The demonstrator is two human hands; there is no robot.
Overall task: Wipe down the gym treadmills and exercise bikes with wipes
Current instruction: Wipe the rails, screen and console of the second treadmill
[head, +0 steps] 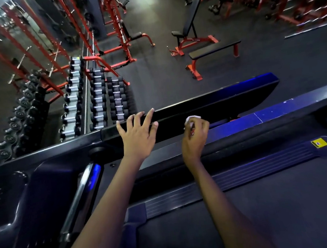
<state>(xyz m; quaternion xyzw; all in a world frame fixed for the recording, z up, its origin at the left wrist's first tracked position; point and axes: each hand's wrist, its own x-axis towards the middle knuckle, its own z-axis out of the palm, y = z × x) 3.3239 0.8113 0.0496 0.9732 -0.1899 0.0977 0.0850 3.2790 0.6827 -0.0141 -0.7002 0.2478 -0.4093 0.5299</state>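
Observation:
I stand on a black treadmill [246,205] and look down over its front end. My left hand [137,134] rests with spread, nearly straight fingers on the black front panel [216,102] of the machine. My right hand [196,135] is just to its right, fingers curled round a small white wipe [193,118] that sticks out above the knuckles. The wipe is at the lower edge of that black panel, above a blue-lit strip [238,125]. Both forearms reach up from the bottom of the view.
A chrome handrail [81,195] runs down at the left beside a moulded console tray [12,198]. Beyond the treadmill are dumbbell racks [98,102], red squat racks [113,28] and two red-framed benches [211,53] on dark rubber floor. A yellow warning label [319,142] sits at right.

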